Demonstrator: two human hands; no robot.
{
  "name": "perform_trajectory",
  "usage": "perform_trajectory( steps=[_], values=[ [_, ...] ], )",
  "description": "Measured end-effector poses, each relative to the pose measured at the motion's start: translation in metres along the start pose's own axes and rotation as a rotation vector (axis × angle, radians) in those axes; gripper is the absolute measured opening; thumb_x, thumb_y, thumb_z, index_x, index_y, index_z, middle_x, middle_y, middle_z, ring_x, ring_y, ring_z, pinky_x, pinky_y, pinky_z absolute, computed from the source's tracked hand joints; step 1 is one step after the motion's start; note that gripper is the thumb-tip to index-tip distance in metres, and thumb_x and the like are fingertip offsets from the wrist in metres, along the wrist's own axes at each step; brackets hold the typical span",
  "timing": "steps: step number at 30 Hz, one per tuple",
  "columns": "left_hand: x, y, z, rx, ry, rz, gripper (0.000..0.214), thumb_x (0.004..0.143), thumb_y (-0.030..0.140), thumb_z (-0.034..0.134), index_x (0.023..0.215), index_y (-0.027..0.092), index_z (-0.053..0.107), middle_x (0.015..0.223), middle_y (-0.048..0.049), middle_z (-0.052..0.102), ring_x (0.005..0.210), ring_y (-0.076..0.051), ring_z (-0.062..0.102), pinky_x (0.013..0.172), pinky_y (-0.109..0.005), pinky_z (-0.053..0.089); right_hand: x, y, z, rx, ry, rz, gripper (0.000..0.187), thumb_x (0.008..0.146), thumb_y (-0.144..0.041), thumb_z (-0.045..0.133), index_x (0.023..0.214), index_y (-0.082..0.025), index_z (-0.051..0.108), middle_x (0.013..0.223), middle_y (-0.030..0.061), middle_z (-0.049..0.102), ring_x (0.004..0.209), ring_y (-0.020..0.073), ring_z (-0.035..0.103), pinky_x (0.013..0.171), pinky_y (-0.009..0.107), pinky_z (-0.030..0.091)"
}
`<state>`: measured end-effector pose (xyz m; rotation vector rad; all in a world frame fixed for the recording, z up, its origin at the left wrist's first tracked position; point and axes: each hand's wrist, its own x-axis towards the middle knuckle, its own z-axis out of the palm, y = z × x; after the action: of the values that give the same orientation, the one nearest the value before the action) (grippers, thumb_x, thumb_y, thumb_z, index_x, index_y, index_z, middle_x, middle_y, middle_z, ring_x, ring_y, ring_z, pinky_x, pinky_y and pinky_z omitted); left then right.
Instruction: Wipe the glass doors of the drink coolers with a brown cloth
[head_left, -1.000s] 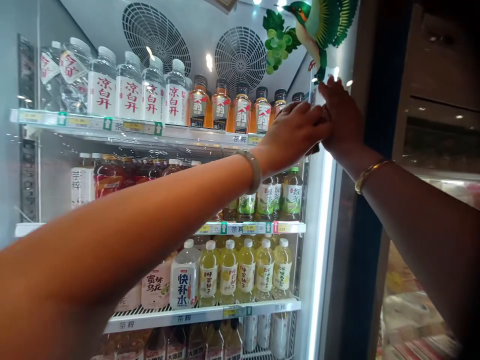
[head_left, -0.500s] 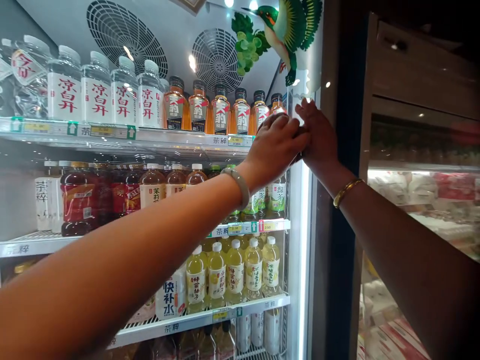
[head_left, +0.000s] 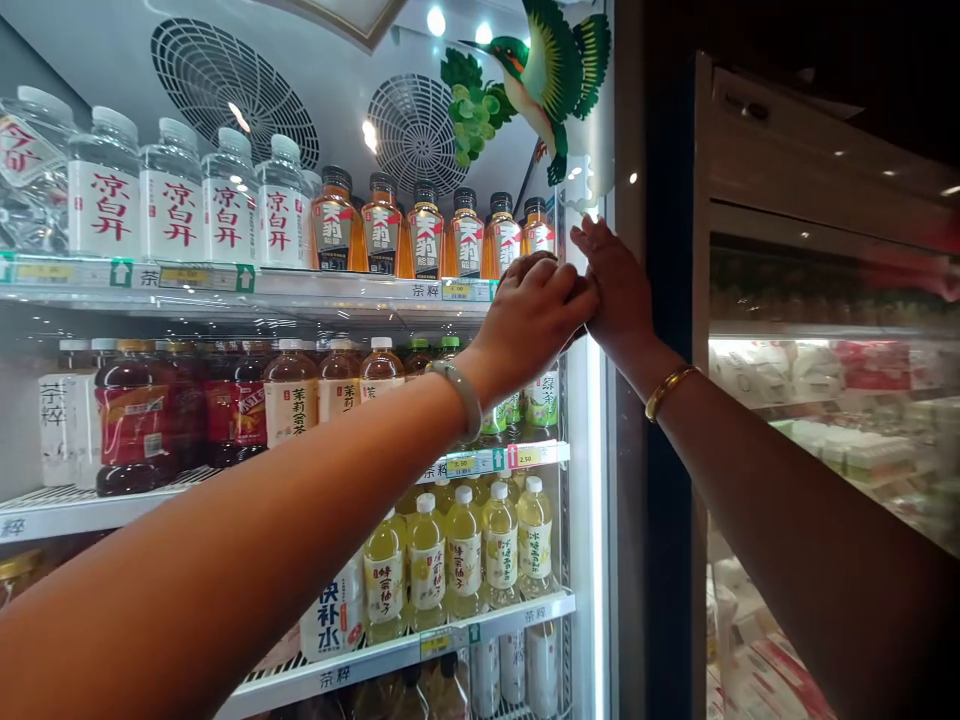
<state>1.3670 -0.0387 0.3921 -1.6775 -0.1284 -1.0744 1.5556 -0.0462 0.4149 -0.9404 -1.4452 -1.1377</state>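
Note:
My left hand, with a pale bangle on the wrist, reaches to the right end of the top shelf of a drinks fridge. Its fingers are curled and what they hold is hidden. My right hand, with a gold bangle, touches the left hand's knuckles. Its fingers lie stretched upward against the inner edge of the fridge frame. Just left of both hands stands a row of amber drink bottles with dark caps.
Clear water bottles fill the top shelf's left. Tea and dark red bottles stand on the second shelf, yellow drinks on the third. A bird sticker is above the hands. Another chilled cabinet stands to the right.
Both hands stay joined at the same spot on the fridge's right edge. My head has turned right, so the fridge and hands sit further left and lower in view.

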Motion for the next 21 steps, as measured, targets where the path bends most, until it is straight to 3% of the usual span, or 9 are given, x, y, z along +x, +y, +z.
perform_trajectory(
  steps=[4, 6, 8, 11, 14, 16, 19, 21],
  values=[
    [0.000, -0.021, -0.003, -0.003, -0.007, 0.141, 0.026, 0.099, 0.027, 0.053, 0.122, 0.022, 0.064, 0.118, -0.0109, 0.066, 0.114, -0.032, 0.057, 0.103, -0.051, 0.048, -0.003, 0.003, 0.002, -0.016, 0.051, -0.057, 0.051, 0.100, -0.022, 0.036, 0.149, -0.025, 0.050, 0.163, -0.0006, 0.046, 0.156, 0.0179, 0.035, 0.132, 0.046, 0.032],
    [0.015, -0.037, -0.001, -0.007, 0.010, 0.076, 0.025, 0.099, 0.028, 0.053, 0.120, 0.022, 0.066, 0.119, -0.0131, 0.066, 0.113, -0.034, 0.058, 0.099, -0.053, 0.048, -0.002, 0.004, 0.002, -0.026, 0.065, -0.072, 0.050, 0.101, -0.023, 0.036, 0.149, -0.026, 0.051, 0.162, -0.0012, 0.047, 0.156, 0.0189, 0.037, 0.132, 0.048, 0.033],
    [0.029, -0.044, 0.002, -0.016, 0.048, -0.073, 0.026, 0.098, 0.029, 0.054, 0.119, 0.022, 0.068, 0.121, -0.0166, 0.065, 0.114, -0.037, 0.058, 0.098, -0.057, 0.047, -0.002, 0.004, 0.002, -0.032, 0.063, -0.081, 0.051, 0.101, -0.023, 0.035, 0.150, -0.026, 0.048, 0.162, -0.0005, 0.048, 0.156, 0.0195, 0.037, 0.132, 0.050, 0.032],
    [0.030, -0.031, 0.006, -0.063, 0.080, -0.175, 0.030, 0.099, 0.027, 0.050, 0.123, 0.021, 0.068, 0.125, -0.0178, 0.064, 0.119, -0.038, 0.056, 0.102, -0.060, 0.044, -0.001, 0.005, 0.002, -0.031, 0.059, -0.067, 0.050, 0.104, -0.026, 0.035, 0.152, -0.026, 0.045, 0.162, 0.0015, 0.047, 0.155, 0.0194, 0.038, 0.133, 0.049, 0.032],
    [0.010, -0.008, 0.003, -0.072, 0.038, -0.052, 0.031, 0.101, 0.024, 0.045, 0.123, 0.020, 0.067, 0.125, -0.0150, 0.064, 0.120, -0.034, 0.056, 0.108, -0.058, 0.042, -0.002, 0.007, 0.002, -0.034, 0.057, -0.044, 0.045, 0.106, -0.029, 0.036, 0.149, -0.030, 0.048, 0.161, -0.0010, 0.048, 0.155, 0.0190, 0.038, 0.133, 0.049, 0.033],
    [0.000, -0.005, -0.001, -0.057, -0.002, 0.072, 0.029, 0.101, 0.024, 0.047, 0.122, 0.020, 0.066, 0.123, -0.0140, 0.065, 0.119, -0.032, 0.057, 0.109, -0.056, 0.043, -0.002, 0.008, 0.003, -0.041, 0.061, -0.058, 0.045, 0.105, -0.025, 0.036, 0.148, -0.030, 0.050, 0.161, -0.0016, 0.049, 0.155, 0.0192, 0.038, 0.132, 0.048, 0.034],
    [0.010, -0.027, -0.008, -0.037, -0.058, 0.236, 0.027, 0.099, 0.025, 0.050, 0.120, 0.022, 0.068, 0.118, -0.0110, 0.067, 0.115, -0.031, 0.060, 0.102, -0.053, 0.049, -0.002, 0.008, 0.003, -0.045, 0.090, -0.095, 0.045, 0.103, -0.023, 0.038, 0.146, -0.026, 0.052, 0.159, 0.0015, 0.051, 0.153, 0.0207, 0.041, 0.131, 0.047, 0.036],
    [0.027, -0.049, -0.010, -0.016, -0.058, 0.215, 0.027, 0.099, 0.027, 0.051, 0.120, 0.023, 0.069, 0.115, -0.0114, 0.068, 0.115, -0.034, 0.061, 0.095, -0.053, 0.052, -0.002, 0.008, 0.003, -0.047, 0.105, -0.107, 0.046, 0.102, -0.022, 0.039, 0.145, -0.024, 0.053, 0.158, 0.0033, 0.052, 0.153, 0.0217, 0.043, 0.130, 0.048, 0.037]
  ],
)
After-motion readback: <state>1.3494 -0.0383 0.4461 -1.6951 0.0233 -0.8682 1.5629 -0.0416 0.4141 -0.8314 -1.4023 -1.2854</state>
